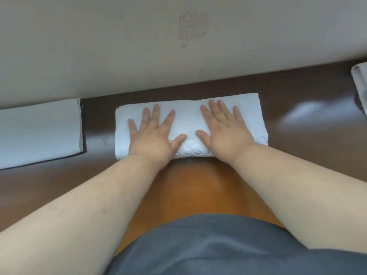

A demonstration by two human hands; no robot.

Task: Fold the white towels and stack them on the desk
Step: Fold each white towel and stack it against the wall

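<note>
A white towel (187, 116), folded into a narrow rectangle, lies on the brown wooden desk (190, 187) close to the wall. My left hand (154, 133) presses flat on its left half, fingers spread and straight. My right hand (225, 130) presses flat on its right half in the same way. The two thumbs nearly meet over the towel's middle. A second folded white towel (39, 132) lies flat on the desk at the left edge of the view, apart from the first.
A beige wall (139, 46) rises right behind the desk, with a faint stain high up. A grey-white cloth (360, 84) shows at the far right edge. My dark shirt (208, 249) fills the bottom of the view.
</note>
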